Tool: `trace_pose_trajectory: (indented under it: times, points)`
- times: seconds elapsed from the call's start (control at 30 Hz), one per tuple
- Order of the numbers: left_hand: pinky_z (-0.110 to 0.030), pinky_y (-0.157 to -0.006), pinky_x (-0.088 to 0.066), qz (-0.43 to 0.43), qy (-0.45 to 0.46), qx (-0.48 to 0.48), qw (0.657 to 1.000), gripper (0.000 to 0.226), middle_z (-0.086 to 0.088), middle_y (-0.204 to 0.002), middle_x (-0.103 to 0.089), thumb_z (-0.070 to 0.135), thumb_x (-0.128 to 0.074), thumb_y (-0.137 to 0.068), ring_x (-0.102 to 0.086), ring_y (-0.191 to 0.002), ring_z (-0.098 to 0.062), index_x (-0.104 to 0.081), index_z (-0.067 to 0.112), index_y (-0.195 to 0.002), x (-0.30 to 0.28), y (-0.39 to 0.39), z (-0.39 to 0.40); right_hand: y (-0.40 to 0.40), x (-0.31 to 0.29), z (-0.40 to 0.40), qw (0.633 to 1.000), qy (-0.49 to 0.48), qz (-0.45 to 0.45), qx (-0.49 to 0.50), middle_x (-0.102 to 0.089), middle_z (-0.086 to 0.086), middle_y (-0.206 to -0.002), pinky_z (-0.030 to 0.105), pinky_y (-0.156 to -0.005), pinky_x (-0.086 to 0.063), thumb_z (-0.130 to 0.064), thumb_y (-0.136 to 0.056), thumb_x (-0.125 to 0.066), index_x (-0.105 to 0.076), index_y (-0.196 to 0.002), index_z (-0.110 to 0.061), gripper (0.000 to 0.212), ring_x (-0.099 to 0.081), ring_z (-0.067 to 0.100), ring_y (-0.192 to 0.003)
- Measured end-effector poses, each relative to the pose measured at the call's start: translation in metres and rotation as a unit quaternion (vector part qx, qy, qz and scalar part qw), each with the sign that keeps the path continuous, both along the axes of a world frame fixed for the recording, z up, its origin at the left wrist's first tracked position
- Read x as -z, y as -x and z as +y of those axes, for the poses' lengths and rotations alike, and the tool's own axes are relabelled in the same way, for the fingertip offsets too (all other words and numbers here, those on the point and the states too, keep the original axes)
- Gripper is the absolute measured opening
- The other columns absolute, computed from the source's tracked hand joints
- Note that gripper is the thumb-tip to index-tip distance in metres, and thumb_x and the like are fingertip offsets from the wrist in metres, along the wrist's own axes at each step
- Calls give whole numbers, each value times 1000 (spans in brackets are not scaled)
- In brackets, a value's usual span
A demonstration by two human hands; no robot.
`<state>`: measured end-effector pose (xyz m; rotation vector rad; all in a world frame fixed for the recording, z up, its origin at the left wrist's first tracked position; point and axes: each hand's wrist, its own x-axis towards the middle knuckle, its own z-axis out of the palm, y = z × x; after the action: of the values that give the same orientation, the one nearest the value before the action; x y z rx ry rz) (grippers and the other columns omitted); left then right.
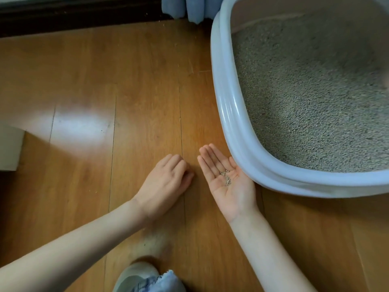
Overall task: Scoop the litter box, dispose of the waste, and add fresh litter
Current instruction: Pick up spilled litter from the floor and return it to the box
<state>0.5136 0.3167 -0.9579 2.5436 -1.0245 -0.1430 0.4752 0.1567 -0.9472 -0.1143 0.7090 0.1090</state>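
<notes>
The pale blue litter box [226,95] fills the right side, its bed of grey litter [305,98] level and granular. My right hand [226,180] lies palm up beside the box's near left corner, fingers straight, with a few loose litter grains [226,177] resting in the palm. My left hand [166,184] is palm down on the wooden floor just to its left, fingers curled with the tips touching the boards; I cannot tell if they pinch a grain.
Wooden floor [105,81] stretches left of the box, with scattered specks of litter. A dark baseboard [73,15] runs along the top. Blue fabric [189,7] hangs at top centre. A white object [9,148] stands at the left edge. My shoe [134,275] is at the bottom.
</notes>
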Motion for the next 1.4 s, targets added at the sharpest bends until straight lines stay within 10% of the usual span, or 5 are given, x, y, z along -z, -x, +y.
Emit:
trace_pose_trajectory:
  times: [0.2, 0.3, 0.83, 1.1, 1.4]
  points:
    - [-28, -67, -42, -30, 99, 12, 995, 17, -7, -87, -55, 15, -54, -96, -46, -75, -19, -63, 1, -90, -41, 2, -17, -4, 1, 14, 998, 0, 7, -60, -61, 24, -125, 30, -82, -57, -20, -96, -35, -61, -122, 7, 45, -66, 28, -108]
    - [-39, -66, -44, -69, 71, 53, 994, 14, -8, -87, -59, 13, -57, -95, -48, -76, -23, -68, 4, -95, -45, -2, -19, -11, -5, 21, 994, 6, -14, -107, -56, 24, -131, 30, -107, -40, -25, -87, -40, -51, -132, 6, 55, -56, 27, -120]
    - [-39, -72, -40, -125, 89, -41, 987, 25, -13, -91, -60, 17, -47, -100, -47, -78, -30, -62, -2, -94, -139, -33, -29, -26, -97, 3, 999, 1, -36, -26, -69, 23, -106, 36, -82, -58, -15, -95, -33, -71, -100, 8, 45, -70, 28, -95]
    - [-39, -102, -36, -114, -32, 4, 993, 42, -11, -133, -55, 29, -40, -101, -47, -125, -29, -50, 8, -136, -295, -35, -32, -16, -269, -52, 998, 55, -27, 20, -64, 26, -119, 45, -100, -47, -16, -99, -31, -64, -111, 11, 45, -61, 34, -115]
    - [-49, -113, -30, -95, -46, 32, 994, 49, -9, -147, -45, 37, -31, -101, -33, -140, -30, -45, 15, -143, -618, -9, -62, 16, -601, -88, 996, 62, 8, 62, -67, 19, -117, 41, -90, -54, -19, -101, -34, -72, -102, 6, 46, -67, 29, -106]
